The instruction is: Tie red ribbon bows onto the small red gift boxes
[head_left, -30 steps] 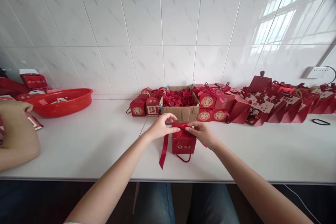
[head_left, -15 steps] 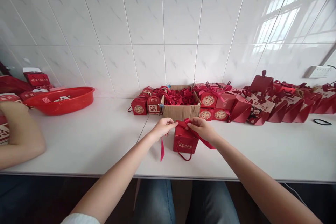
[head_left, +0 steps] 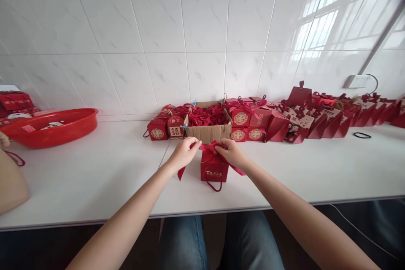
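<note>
A small red gift box (head_left: pixel 214 169) with gold lettering stands upright on the white table in front of me. A twisted red cord handle (head_left: pixel 215 187) hangs down its near side. Across its top runs a red ribbon (head_left: pixel 207 148), looped at the middle, with one tail hanging at the left and another at the right. My left hand (head_left: pixel 185 152) pinches the ribbon left of the box. My right hand (head_left: pixel 232 152) is closed on the ribbon by the loop, over the box's top right. The fingers partly hide the knot area.
Just behind is a cardboard box (head_left: pixel 207 134) full of red ribbons. Red gift boxes (head_left: pixel 242 118) are stacked beside it, with a row of bag-shaped ones (head_left: pixel 299 124) at right. A red basin (head_left: pixel 72 128), a co-worker's arm (head_left: pixel 12 181) and a black loop (head_left: pixel 362 135) also lie along the table.
My left hand has drawn the ribbon out to the left, away from the box top. My right hand stays at the loop. The view has turned slightly right.
</note>
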